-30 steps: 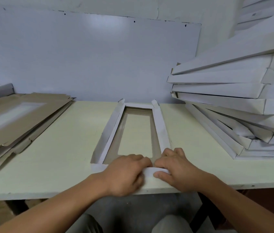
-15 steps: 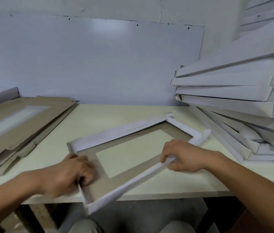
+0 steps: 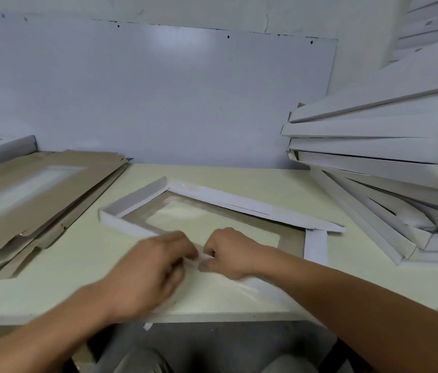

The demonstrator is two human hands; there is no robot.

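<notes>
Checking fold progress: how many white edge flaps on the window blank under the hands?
4. Short left flap; long far flap; short right flap; long near flap, partly covered by the left hand and right hand.

Your right hand pinches the windowed carton blank by its near white edge; the blank lies askew on the table. Your left hand, blurred, meets the same edge. Flat brown blanks lie at nine o'clock, and stacked white boxes at three o'clock.
</notes>
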